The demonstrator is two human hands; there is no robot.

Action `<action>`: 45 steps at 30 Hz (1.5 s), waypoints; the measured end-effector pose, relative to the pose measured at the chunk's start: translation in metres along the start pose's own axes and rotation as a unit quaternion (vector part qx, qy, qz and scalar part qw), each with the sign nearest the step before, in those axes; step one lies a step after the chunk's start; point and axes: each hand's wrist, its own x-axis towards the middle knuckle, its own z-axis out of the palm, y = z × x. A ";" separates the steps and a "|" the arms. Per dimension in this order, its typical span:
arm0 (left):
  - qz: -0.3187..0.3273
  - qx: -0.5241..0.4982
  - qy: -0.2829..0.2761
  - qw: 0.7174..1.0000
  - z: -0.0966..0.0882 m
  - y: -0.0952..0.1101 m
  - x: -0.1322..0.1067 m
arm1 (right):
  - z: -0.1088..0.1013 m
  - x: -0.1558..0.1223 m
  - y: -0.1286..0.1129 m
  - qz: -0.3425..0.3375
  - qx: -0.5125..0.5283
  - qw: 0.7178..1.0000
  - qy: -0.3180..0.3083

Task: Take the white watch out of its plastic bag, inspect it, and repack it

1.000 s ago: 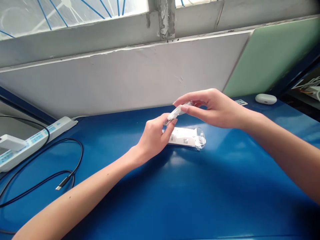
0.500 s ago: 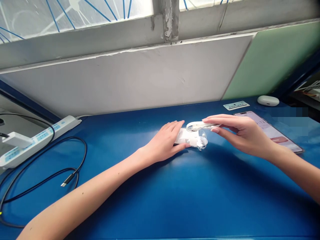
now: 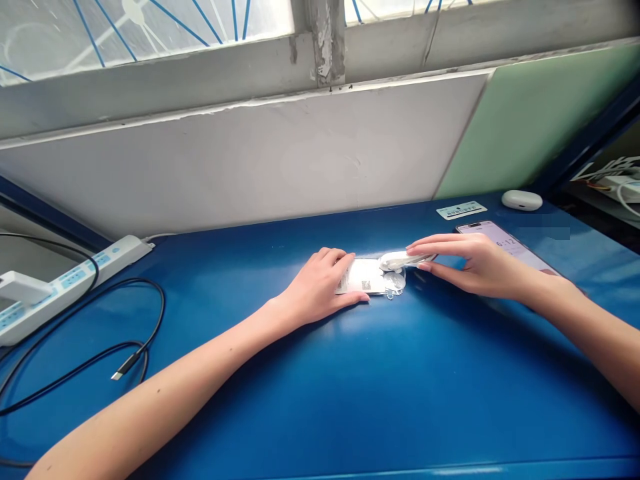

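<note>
A flat white packet [image 3: 361, 275] with a small printed square code lies on the blue table. My left hand [image 3: 320, 287] holds its left end, thumb along the near edge and fingers along the far edge. From the packet's right end sticks out a crinkled, clear plastic piece [image 3: 395, 283]. My right hand [image 3: 477, 265] pinches a white coiled cable [image 3: 397, 259] between thumb and fingers. The coil's left end overlaps the packet's right end; whether it is going inside or lying on top cannot be made out.
A phone [image 3: 505, 245] lies partly behind my right hand, with a card [image 3: 461, 211] and a white earbud case [image 3: 521, 200] beyond it. At left are a power strip [image 3: 107, 267] with a white plug [image 3: 23, 288] and a loose black cable [image 3: 159, 313]. A wall [image 3: 250, 167] bounds the back.
The coiled cable has come down, and its left end now sits lower against the packet's right end. The whole view has shifted slightly. My left hand keeps its hold on the packet.
</note>
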 end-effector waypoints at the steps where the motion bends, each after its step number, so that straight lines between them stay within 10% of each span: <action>1: 0.000 0.001 0.003 1.000 0.001 0.000 0.000 | -0.001 0.000 0.000 0.001 0.001 1.000 -0.006; 45: -0.011 -0.065 0.043 0.997 0.007 -0.002 -0.003 | 0.026 -0.003 -0.017 -0.047 -0.074 0.995 -0.039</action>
